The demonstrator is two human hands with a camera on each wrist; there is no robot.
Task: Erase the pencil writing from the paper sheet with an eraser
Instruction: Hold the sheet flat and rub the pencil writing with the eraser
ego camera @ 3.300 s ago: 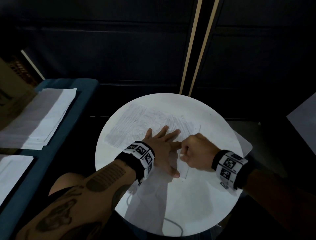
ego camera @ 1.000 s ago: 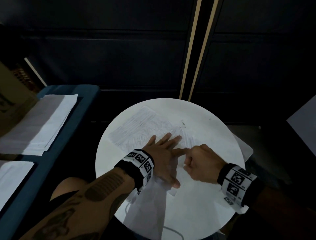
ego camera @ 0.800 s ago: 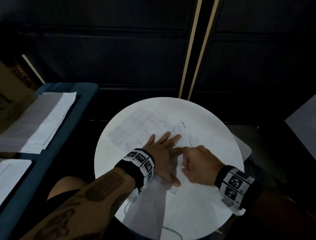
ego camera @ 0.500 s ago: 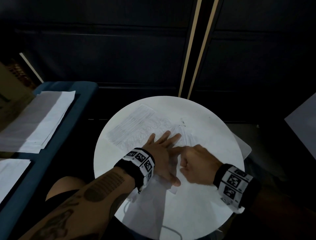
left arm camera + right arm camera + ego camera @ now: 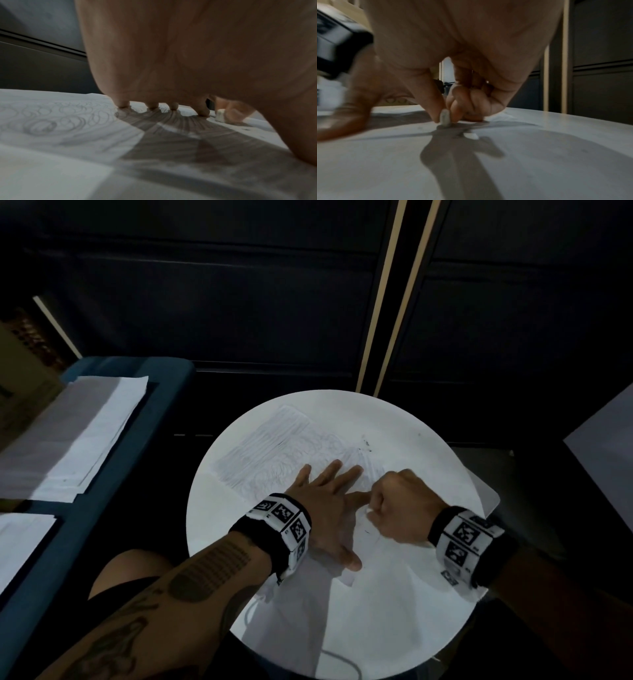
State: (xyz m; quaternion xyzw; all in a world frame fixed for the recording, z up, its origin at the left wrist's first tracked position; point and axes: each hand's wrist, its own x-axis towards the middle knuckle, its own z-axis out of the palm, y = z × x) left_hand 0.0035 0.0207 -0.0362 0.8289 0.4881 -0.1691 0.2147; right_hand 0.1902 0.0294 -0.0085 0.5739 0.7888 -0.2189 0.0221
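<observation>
My right fingers (image 5: 440, 108) are curled tight, thumb against forefinger, pinching a small white eraser (image 5: 445, 119) whose lower end sits on the paper sheet (image 5: 274, 446). My right hand (image 5: 399, 508) is balled over it, so in the head view only a sliver of the eraser shows. My left hand (image 5: 329, 508) lies flat with its fingers straight and spread, fingertips (image 5: 202, 111) pressing the sheet to the desk (image 5: 394, 611); it holds nothing.

The relation I steer by: the eraser stands just beside my left forefinger, on its right, and the pencil writing (image 5: 270, 450) lies away from it, up and to the left across the sheet, beyond my left fingertips. The sheet runs diagonally, its long axis from near right to far left. The left hand is nearer the dense scribble, but the right carries the tool, so I judge the strokes must work leftward and the pinning hand shift to make room. Most of the marks look untouched, loops and hatching plain in the left wrist view.

A crumb of rubber (image 5: 471, 136) lies near the eraser. The desk is round, white and smooth. To my left stands a blue surface bearing stacks of paper (image 5: 75, 433); the room behind is dark panelling with two pale vertical strips (image 5: 387, 302).
</observation>
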